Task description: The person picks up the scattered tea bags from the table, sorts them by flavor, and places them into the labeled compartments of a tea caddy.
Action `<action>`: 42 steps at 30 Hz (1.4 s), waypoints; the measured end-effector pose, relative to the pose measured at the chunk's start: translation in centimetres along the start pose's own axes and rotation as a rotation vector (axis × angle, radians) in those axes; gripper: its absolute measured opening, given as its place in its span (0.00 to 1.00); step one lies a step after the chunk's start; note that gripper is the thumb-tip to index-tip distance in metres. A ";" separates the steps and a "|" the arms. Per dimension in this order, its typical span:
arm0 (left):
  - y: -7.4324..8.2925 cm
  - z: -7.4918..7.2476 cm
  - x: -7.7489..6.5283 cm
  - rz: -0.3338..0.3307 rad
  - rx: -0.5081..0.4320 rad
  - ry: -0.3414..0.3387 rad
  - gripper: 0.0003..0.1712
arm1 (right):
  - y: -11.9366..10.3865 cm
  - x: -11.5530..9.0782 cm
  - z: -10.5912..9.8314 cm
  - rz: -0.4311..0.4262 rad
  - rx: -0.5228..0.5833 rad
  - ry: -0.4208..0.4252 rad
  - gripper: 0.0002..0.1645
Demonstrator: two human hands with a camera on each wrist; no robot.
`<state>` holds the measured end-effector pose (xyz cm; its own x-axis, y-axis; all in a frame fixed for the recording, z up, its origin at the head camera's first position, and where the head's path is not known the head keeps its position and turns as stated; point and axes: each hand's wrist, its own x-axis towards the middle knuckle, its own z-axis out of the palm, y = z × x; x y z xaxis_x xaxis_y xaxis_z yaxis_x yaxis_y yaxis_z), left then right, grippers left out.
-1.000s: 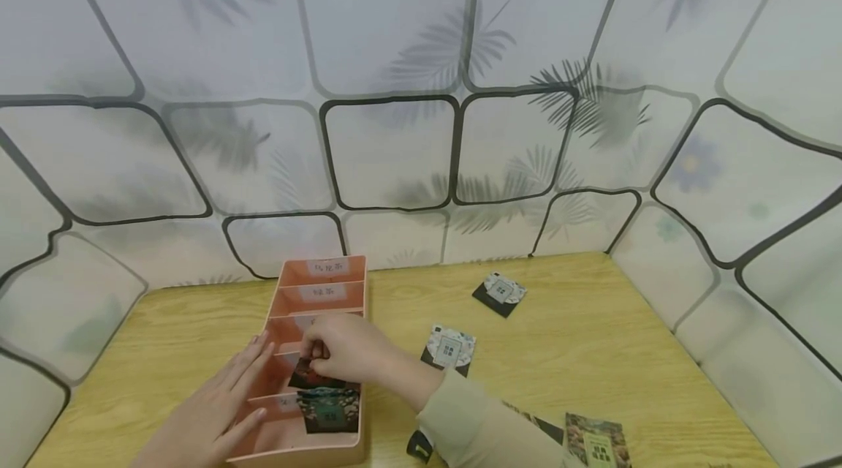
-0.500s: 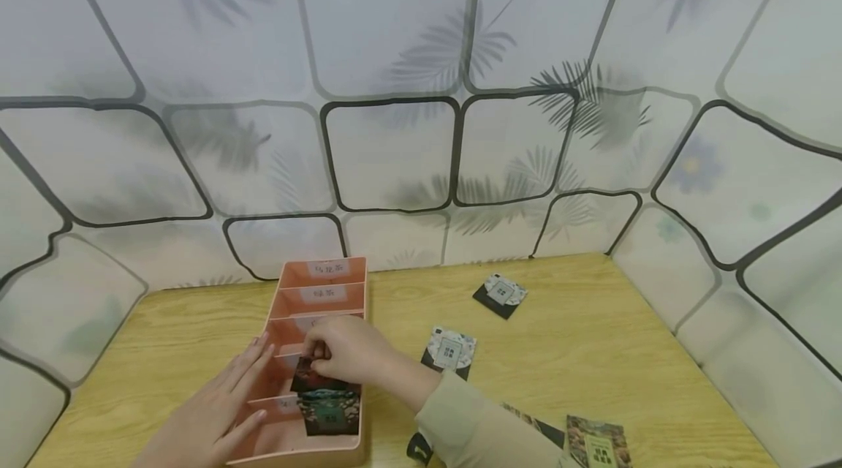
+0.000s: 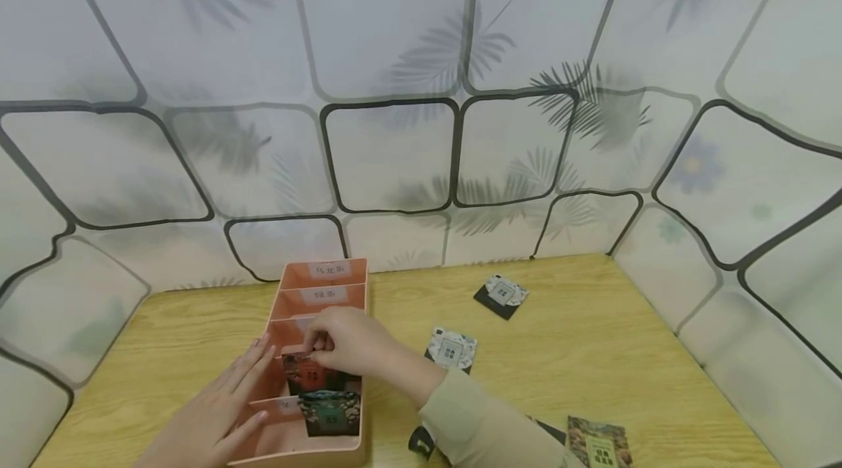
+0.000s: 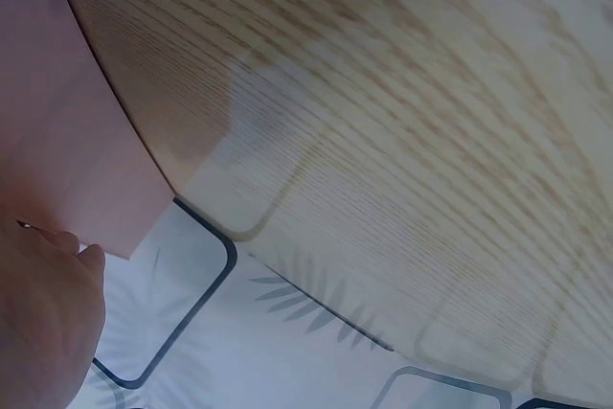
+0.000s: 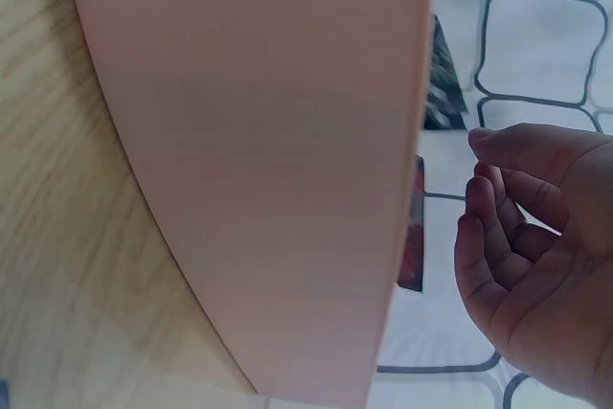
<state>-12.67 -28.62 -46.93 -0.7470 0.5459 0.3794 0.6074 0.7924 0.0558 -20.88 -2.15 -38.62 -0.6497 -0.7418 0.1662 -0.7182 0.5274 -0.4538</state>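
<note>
A long pink divided box [image 3: 297,458] stands on the table, Chinese labels on its dividers. My left hand [image 3: 210,402] rests along the box's left rim with fingers straight. Above the box, my right hand [image 3: 345,340] has loosely curled fingers near the top of a red-and-black tea packet [image 3: 312,374]. In the right wrist view a gap shows between the fingertips and that red packet [image 5: 413,237]. A green-and-black tea packet [image 3: 331,415] leans in the nearest compartment. The left wrist view catches part of a hand [image 4: 48,318] beside the pink wall.
Two white-and-black packets [image 3: 501,295] lie on the wooden table [image 3: 579,336] right of the box. A brown packet [image 3: 600,443] lies nearer, and a dark item [image 3: 421,442] is partly under the right sleeve [image 3: 487,420]. Patterned curtain walls [image 3: 395,153] surround the table.
The red packet has tipped up so its printed front shows, and my right hand has let go of it, rising slightly. My left hand stays in place.
</note>
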 end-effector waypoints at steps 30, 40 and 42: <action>0.7 -0.4 0.3 -0.109 -0.020 -0.079 0.48 | 7.3 -3.8 -5.5 0.197 0.277 0.150 0.05; 0.5 -0.4 0.2 -0.108 0.020 -0.081 0.51 | 10.0 -6.3 -6.5 0.276 0.282 0.186 0.04; 0.6 -0.4 0.2 -0.109 0.041 -0.081 0.51 | 10.4 -6.7 -6.6 0.293 0.282 0.187 0.04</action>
<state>-12.36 -28.11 -46.47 -0.8283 0.4748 0.2976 0.5112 0.8578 0.0543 -25.63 11.06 -38.74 -0.8681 -0.4768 0.1383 -0.4179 0.5514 -0.7221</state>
